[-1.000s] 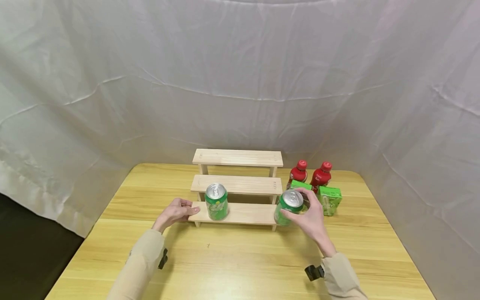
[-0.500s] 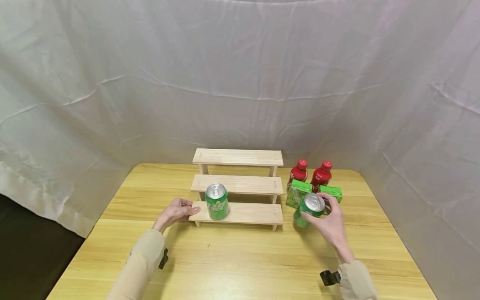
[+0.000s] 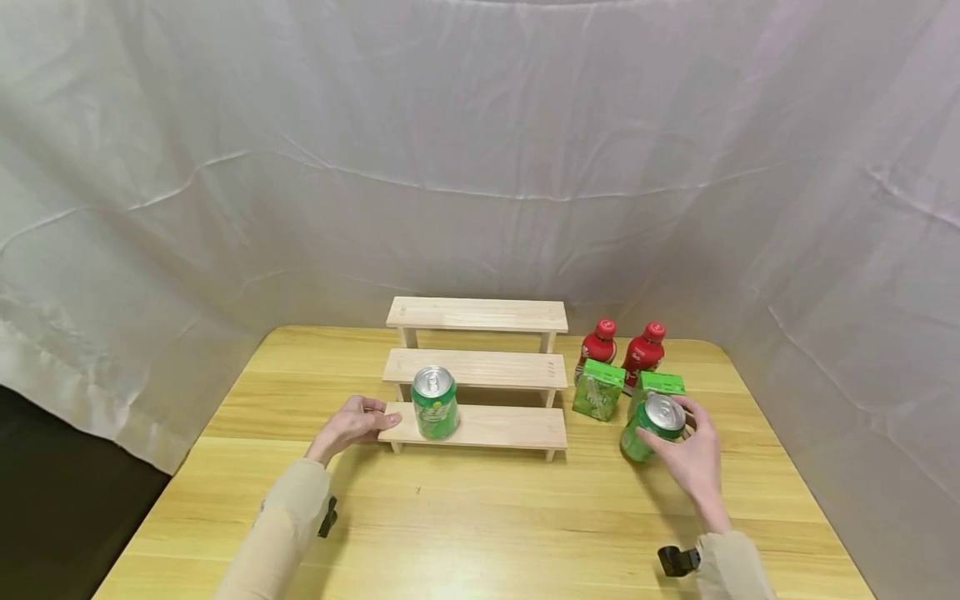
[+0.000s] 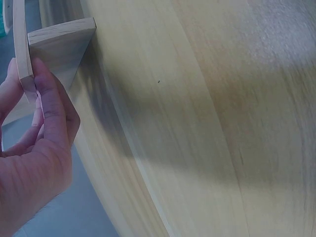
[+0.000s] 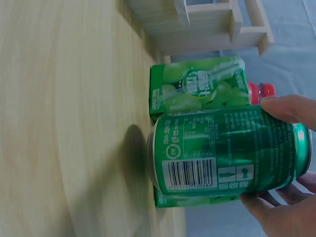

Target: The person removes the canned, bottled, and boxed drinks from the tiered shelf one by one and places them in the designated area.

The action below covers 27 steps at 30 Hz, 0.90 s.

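Note:
My left hand (image 3: 356,426) pinches the left end of the bottom board of a three-step wooden shelf (image 3: 502,427), thumb above and fingers below, as the left wrist view shows. On that board, just right of the hand, stands a green soda can (image 3: 434,410). My right hand (image 3: 696,454) grips a second green soda can (image 5: 232,153) near its top, thumb on one side and fingers on the other. This can is slightly tilted, close over the table, in front of the right-hand green juice carton (image 3: 660,382), which it partly hides.
Another green juice carton (image 3: 597,392) stands between the shelf and the held can. Two red bottles (image 3: 597,344) are behind the cartons. The wooden table (image 3: 480,525) ends at a grey curtain (image 3: 480,167) at the back and sides.
My right hand has carried its can rightward, from beside the shelf's right end to in front of the right-hand carton. The left hand keeps its pinch on the board.

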Each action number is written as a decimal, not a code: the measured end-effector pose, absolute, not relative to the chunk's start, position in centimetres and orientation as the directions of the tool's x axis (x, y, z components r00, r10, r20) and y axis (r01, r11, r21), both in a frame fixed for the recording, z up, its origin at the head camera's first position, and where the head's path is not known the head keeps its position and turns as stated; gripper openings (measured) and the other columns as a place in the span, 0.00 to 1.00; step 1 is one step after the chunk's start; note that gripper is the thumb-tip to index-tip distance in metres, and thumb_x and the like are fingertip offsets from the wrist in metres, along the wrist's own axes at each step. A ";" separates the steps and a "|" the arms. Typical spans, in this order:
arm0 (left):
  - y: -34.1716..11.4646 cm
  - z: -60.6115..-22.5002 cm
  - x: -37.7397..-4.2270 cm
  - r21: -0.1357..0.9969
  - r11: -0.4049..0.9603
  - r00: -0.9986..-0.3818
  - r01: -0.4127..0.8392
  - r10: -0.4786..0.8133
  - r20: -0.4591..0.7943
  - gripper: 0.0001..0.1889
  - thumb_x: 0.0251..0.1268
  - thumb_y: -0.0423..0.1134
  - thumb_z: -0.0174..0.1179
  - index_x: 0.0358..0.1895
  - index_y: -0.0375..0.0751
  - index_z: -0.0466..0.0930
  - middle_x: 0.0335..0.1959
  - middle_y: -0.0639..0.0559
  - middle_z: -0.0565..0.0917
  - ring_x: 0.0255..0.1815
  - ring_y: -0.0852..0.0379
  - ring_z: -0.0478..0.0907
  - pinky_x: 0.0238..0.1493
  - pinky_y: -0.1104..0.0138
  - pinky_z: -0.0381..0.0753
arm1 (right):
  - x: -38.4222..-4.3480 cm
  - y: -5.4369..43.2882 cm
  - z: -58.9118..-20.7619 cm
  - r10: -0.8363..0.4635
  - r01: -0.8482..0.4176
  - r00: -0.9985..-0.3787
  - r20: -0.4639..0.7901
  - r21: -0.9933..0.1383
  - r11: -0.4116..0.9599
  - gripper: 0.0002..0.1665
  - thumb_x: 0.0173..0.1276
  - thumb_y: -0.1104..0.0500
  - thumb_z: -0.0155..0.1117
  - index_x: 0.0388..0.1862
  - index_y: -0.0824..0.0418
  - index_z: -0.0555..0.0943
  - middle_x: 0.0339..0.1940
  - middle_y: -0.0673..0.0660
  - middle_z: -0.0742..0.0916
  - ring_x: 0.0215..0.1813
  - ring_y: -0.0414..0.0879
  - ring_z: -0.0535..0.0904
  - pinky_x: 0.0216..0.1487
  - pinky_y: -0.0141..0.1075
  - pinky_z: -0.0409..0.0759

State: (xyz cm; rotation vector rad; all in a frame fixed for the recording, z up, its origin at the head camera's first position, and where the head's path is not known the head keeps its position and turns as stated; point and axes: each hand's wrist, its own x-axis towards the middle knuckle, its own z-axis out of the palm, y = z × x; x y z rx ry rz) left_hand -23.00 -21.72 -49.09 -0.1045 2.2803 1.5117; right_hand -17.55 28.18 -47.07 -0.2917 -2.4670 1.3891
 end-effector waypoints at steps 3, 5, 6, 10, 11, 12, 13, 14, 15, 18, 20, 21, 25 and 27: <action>-21.7 -49.1 -23.0 0.867 0.413 -0.917 -0.279 0.155 -0.369 0.35 0.69 0.40 0.63 0.66 0.14 0.60 0.59 0.22 0.74 0.58 0.32 0.79 0.63 0.45 0.81 | -17.5 28.6 -47.4 0.336 0.042 -0.928 0.161 -0.851 0.524 0.44 0.54 0.67 0.78 0.69 0.68 0.69 0.65 0.72 0.76 0.66 0.63 0.72 0.45 0.10 0.61; -21.7 -49.1 -23.0 0.866 0.412 -0.916 -0.282 0.152 -0.370 0.35 0.69 0.40 0.63 0.66 0.14 0.60 0.59 0.23 0.74 0.57 0.34 0.80 0.62 0.46 0.81 | -17.6 28.8 -47.6 0.349 0.050 -0.922 0.165 -0.845 0.533 0.44 0.53 0.67 0.78 0.69 0.68 0.69 0.65 0.72 0.77 0.65 0.63 0.73 0.46 0.14 0.63; -21.7 -49.1 -23.0 0.866 0.412 -0.916 -0.283 0.151 -0.371 0.35 0.69 0.39 0.63 0.66 0.14 0.60 0.59 0.23 0.74 0.57 0.35 0.80 0.62 0.46 0.81 | -17.6 28.9 -47.7 0.355 0.055 -0.920 0.167 -0.842 0.537 0.44 0.53 0.67 0.78 0.69 0.68 0.69 0.65 0.72 0.77 0.65 0.63 0.74 0.47 0.18 0.64; -21.6 -49.1 -23.0 0.866 0.411 -0.917 -0.285 0.148 -0.371 0.34 0.69 0.39 0.64 0.65 0.15 0.61 0.58 0.23 0.74 0.55 0.38 0.81 0.62 0.47 0.82 | -17.7 29.2 -48.0 0.373 0.072 -0.914 0.160 -0.840 0.537 0.44 0.53 0.67 0.77 0.69 0.67 0.69 0.65 0.71 0.77 0.66 0.63 0.74 0.53 0.30 0.68; -21.6 -49.1 -23.0 0.866 0.412 -0.917 -0.284 0.147 -0.370 0.34 0.69 0.39 0.64 0.65 0.15 0.61 0.58 0.23 0.74 0.55 0.38 0.81 0.61 0.47 0.82 | -17.7 29.3 -48.0 0.374 0.076 -0.914 0.155 -0.841 0.535 0.44 0.54 0.67 0.77 0.69 0.68 0.69 0.66 0.72 0.77 0.66 0.64 0.74 0.55 0.34 0.70; -21.6 -49.1 -23.0 0.866 0.411 -0.917 -0.284 0.147 -0.370 0.34 0.69 0.39 0.64 0.65 0.15 0.61 0.59 0.23 0.74 0.55 0.38 0.81 0.61 0.47 0.82 | -17.8 29.3 -48.1 0.375 0.079 -0.915 0.151 -0.843 0.533 0.44 0.54 0.67 0.77 0.69 0.68 0.69 0.66 0.72 0.76 0.66 0.64 0.73 0.57 0.38 0.71; -21.6 -49.1 -23.0 0.866 0.412 -0.918 -0.284 0.145 -0.370 0.34 0.68 0.39 0.64 0.65 0.15 0.61 0.59 0.23 0.74 0.55 0.38 0.81 0.61 0.47 0.83 | -17.8 29.4 -48.0 0.375 0.084 -0.916 0.145 -0.843 0.531 0.44 0.54 0.68 0.77 0.69 0.68 0.68 0.67 0.72 0.76 0.67 0.65 0.73 0.59 0.42 0.73; -21.6 -49.1 -23.0 0.866 0.413 -0.918 -0.283 0.146 -0.370 0.34 0.69 0.39 0.64 0.65 0.15 0.61 0.59 0.23 0.74 0.55 0.38 0.81 0.61 0.47 0.83 | -17.8 29.4 -48.0 0.373 0.087 -0.917 0.139 -0.845 0.527 0.44 0.54 0.68 0.76 0.69 0.68 0.68 0.67 0.73 0.76 0.67 0.66 0.72 0.61 0.47 0.74; -21.6 -49.1 -23.0 0.865 0.415 -0.918 -0.281 0.147 -0.369 0.34 0.69 0.40 0.64 0.66 0.15 0.61 0.59 0.23 0.74 0.55 0.37 0.81 0.61 0.47 0.83 | -17.8 29.4 -48.0 0.372 0.089 -0.918 0.136 -0.845 0.527 0.44 0.54 0.68 0.76 0.70 0.69 0.68 0.67 0.73 0.76 0.67 0.66 0.72 0.63 0.51 0.73; -21.6 -49.2 -23.0 0.867 0.412 -0.917 -0.281 0.151 -0.369 0.35 0.69 0.40 0.63 0.66 0.15 0.60 0.60 0.22 0.73 0.57 0.35 0.80 0.61 0.46 0.82 | -17.9 29.5 -47.9 0.361 0.094 -0.924 0.126 -0.841 0.533 0.45 0.55 0.67 0.77 0.70 0.70 0.67 0.67 0.75 0.74 0.67 0.68 0.71 0.66 0.60 0.72; -21.7 -49.2 -23.1 0.868 0.410 -0.916 -0.280 0.155 -0.369 0.35 0.70 0.40 0.63 0.66 0.15 0.60 0.60 0.22 0.73 0.58 0.33 0.79 0.62 0.46 0.81 | -18.0 29.6 -48.0 0.352 0.093 -0.928 0.126 -0.834 0.544 0.45 0.55 0.67 0.77 0.70 0.70 0.66 0.67 0.76 0.74 0.67 0.69 0.71 0.66 0.61 0.71; -21.7 -49.2 -23.1 0.868 0.412 -0.916 -0.278 0.158 -0.368 0.35 0.70 0.40 0.63 0.66 0.14 0.60 0.61 0.22 0.73 0.58 0.33 0.79 0.62 0.46 0.81 | -18.0 29.6 -48.0 0.347 0.090 -0.929 0.130 -0.829 0.552 0.45 0.55 0.66 0.77 0.70 0.71 0.66 0.66 0.76 0.74 0.67 0.69 0.71 0.66 0.62 0.71; -21.7 -49.3 -23.1 0.866 0.408 -0.916 -0.290 0.144 -0.375 0.35 0.69 0.40 0.64 0.66 0.15 0.61 0.60 0.22 0.73 0.58 0.34 0.79 0.62 0.46 0.81 | -18.1 29.8 -48.2 0.329 0.076 -0.934 0.142 -0.818 0.571 0.45 0.57 0.66 0.76 0.70 0.71 0.65 0.67 0.77 0.73 0.67 0.71 0.69 0.66 0.63 0.70; -21.6 -49.3 -23.0 0.865 0.405 -0.916 -0.296 0.137 -0.378 0.35 0.69 0.40 0.64 0.66 0.16 0.61 0.60 0.23 0.74 0.57 0.36 0.80 0.62 0.47 0.82 | -18.1 29.9 -48.2 0.321 0.068 -0.936 0.148 -0.816 0.575 0.45 0.57 0.66 0.75 0.70 0.71 0.64 0.67 0.76 0.72 0.68 0.70 0.69 0.66 0.63 0.69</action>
